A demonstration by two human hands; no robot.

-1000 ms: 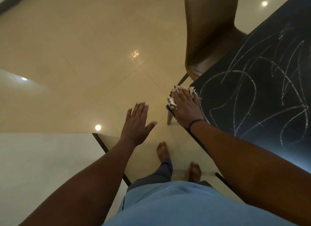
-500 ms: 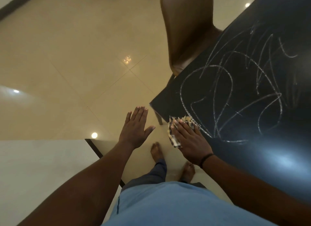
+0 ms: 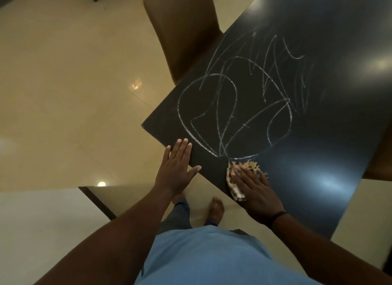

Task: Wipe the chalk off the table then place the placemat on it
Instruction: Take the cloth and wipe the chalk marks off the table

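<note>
Your black tabletop (image 3: 307, 178) comes to a corner on your left, its near edge slanting down toward your right; a broad bare stretch lies to the right of the scribbles. Your left hand (image 3: 176, 170) lies flat, fingers straight, over that near edge by the corner. Your right hand (image 3: 252, 189) presses flat on the fringed cloth (image 3: 235, 187), just inside the near edge. The chalk (image 3: 233, 110) starts just beyond the cloth's fringe and spreads away from you. A brown chair (image 3: 184, 30) stands at the left edge.

head-worn view, steeply downward, close
</note>
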